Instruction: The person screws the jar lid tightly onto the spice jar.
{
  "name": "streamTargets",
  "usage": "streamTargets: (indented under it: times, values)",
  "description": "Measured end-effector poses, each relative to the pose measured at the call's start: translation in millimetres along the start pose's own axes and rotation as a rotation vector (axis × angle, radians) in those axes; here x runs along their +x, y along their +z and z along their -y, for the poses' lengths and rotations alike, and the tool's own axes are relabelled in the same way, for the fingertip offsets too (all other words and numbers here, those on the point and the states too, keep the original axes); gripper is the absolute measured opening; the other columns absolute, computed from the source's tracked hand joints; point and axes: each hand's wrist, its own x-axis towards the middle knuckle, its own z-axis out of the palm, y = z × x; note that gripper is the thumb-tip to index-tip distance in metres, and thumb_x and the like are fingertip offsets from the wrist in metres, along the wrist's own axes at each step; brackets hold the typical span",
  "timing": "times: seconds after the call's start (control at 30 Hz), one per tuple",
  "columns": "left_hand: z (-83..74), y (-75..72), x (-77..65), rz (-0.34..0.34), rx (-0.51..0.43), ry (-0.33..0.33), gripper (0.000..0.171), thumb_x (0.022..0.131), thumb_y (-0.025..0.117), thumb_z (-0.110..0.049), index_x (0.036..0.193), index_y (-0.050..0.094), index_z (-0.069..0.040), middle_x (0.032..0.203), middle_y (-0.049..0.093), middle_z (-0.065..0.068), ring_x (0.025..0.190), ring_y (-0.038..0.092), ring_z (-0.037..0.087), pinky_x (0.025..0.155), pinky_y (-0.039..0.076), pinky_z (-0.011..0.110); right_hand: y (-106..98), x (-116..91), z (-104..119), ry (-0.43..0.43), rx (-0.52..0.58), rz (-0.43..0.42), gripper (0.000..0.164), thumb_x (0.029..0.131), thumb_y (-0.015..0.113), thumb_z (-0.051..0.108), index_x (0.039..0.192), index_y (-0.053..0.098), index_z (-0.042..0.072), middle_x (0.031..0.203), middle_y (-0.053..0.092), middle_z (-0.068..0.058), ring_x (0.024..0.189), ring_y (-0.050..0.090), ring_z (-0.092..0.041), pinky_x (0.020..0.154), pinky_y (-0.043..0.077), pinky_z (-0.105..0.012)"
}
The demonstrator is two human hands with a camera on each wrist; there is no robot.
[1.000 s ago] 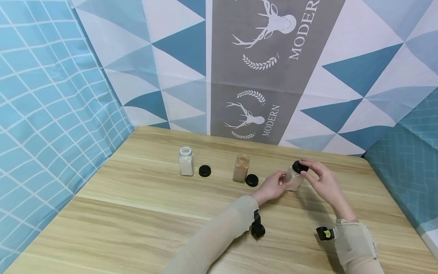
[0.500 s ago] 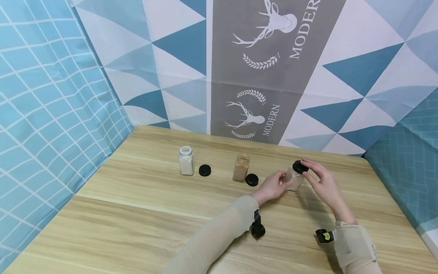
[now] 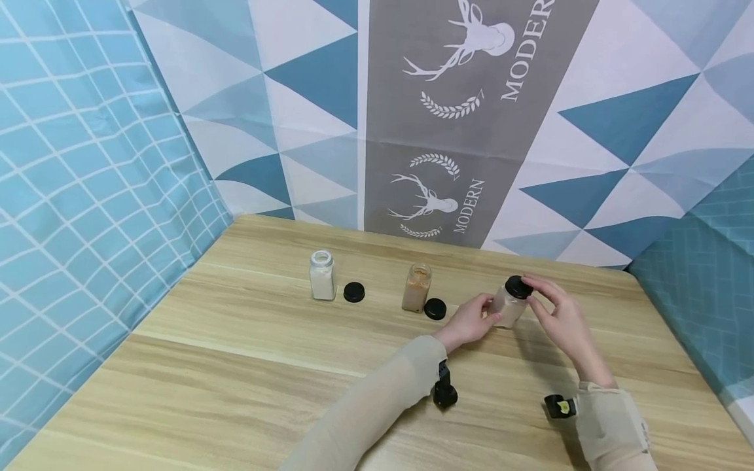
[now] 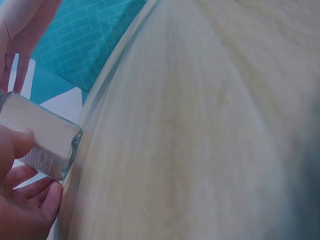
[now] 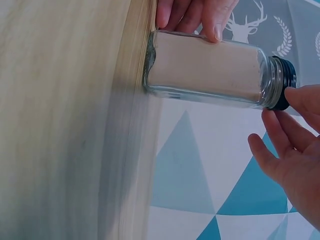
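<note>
A square glass jar (image 3: 506, 312) of pale powder stands at the right of the table. My left hand (image 3: 468, 322) holds its body low down, thumb on one side as the left wrist view shows. On the jar's neck sits a black screw lid (image 5: 285, 82), with some glass thread showing beneath its edge. Thumb and fingers of my right hand (image 3: 559, 320) pinch that lid from the right. Two uncapped jars stand to the left: one with tan powder (image 3: 415, 293), one with white powder (image 3: 322, 281).
Beside the tan jar lies one black lid (image 3: 435, 309); another black lid (image 3: 354, 292) lies next to the white jar. All stand on a wood-grain table (image 3: 235, 366). Patterned cloth (image 3: 424, 131) hangs behind, and blue cloths close off both sides.
My right hand's thumb and fingers have shifted slightly around the lid. The left hand and the jar keep their place.
</note>
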Motion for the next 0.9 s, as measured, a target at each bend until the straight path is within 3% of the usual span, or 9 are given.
streamTargets:
  times: [0.03,0.1,0.17,0.23,0.37,0.63,0.9]
  values:
    - [0.1,0.1,0.0,0.000,-0.002,-0.001,0.044,0.092,0.052,-0.030,0.132,0.044,-0.014,0.128,0.054,0.002,0.116,0.051,0.013,0.093,0.042,0.021,0.0,-0.2,-0.2,0.000,-0.004,-0.003,0.032,0.091,0.053,0.007,0.123,0.055,0.004,0.127,0.052,-0.018,0.109,0.049,-0.036,0.088,0.043,-0.039]
    - [0.5,0.7,0.3,-0.001,-0.004,-0.001,0.044,0.092,0.053,-0.030,0.132,0.044,-0.014,0.128,0.054,0.002,0.116,0.051,0.013,0.093,0.042,0.021,0.1,-0.7,-0.4,0.001,-0.006,-0.012,0.032,0.091,0.053,0.006,0.123,0.055,0.004,0.123,0.054,-0.018,0.105,0.050,-0.031,0.086,0.045,-0.025]
    - [0.8,1.0,0.5,-0.002,-0.005,-0.003,0.044,0.092,0.053,-0.030,0.132,0.044,-0.014,0.128,0.054,0.002,0.116,0.051,0.013,0.093,0.042,0.021,0.1,-0.9,-0.5,0.001,-0.001,-0.021,0.033,0.090,0.053,0.005,0.124,0.055,0.004,0.119,0.055,-0.018,0.102,0.052,-0.019,0.078,0.041,-0.011]
    - [1.1,1.5,0.9,-0.005,-0.005,-0.004,0.044,0.092,0.053,-0.030,0.132,0.044,-0.014,0.128,0.054,0.002,0.116,0.051,0.013,0.093,0.042,0.021,0.2,-0.7,-0.7,-0.003,0.010,-0.030,0.035,0.090,0.054,0.004,0.125,0.053,0.002,0.116,0.056,-0.018,0.098,0.050,-0.004,0.069,0.036,-0.004]
    - [1.0,1.6,1.0,-0.008,-0.005,-0.003,0.043,0.092,0.054,-0.029,0.131,0.045,-0.014,0.128,0.054,0.002,0.116,0.051,0.013,0.094,0.041,0.021,0.1,-0.5,-0.6,-0.019,0.022,-0.045,0.038,0.088,0.054,0.001,0.127,0.050,0.000,0.117,0.055,-0.020,0.095,0.042,0.013,0.066,0.036,-0.003]
    - [0.3,0.7,1.4,-0.004,-0.005,0.003,0.044,0.092,0.053,-0.029,0.131,0.044,-0.013,0.128,0.053,0.003,0.117,0.051,0.014,0.094,0.041,0.021,0.9,0.8,-3.4,-0.031,0.019,-0.093,0.039,0.086,0.056,-0.003,0.124,0.053,0.001,0.112,0.057,-0.017,0.091,0.044,0.013,0.077,0.033,-0.001]
    - [0.0,-0.3,1.3,-0.001,0.002,0.008,0.043,0.092,0.053,-0.029,0.131,0.045,-0.013,0.128,0.054,0.003,0.116,0.051,0.013,0.093,0.042,0.021,-0.4,0.5,-3.2,-0.014,-0.003,-0.097,0.036,0.087,0.055,-0.001,0.123,0.055,0.002,0.103,0.055,-0.015,0.087,0.040,0.014,0.055,0.038,-0.012]
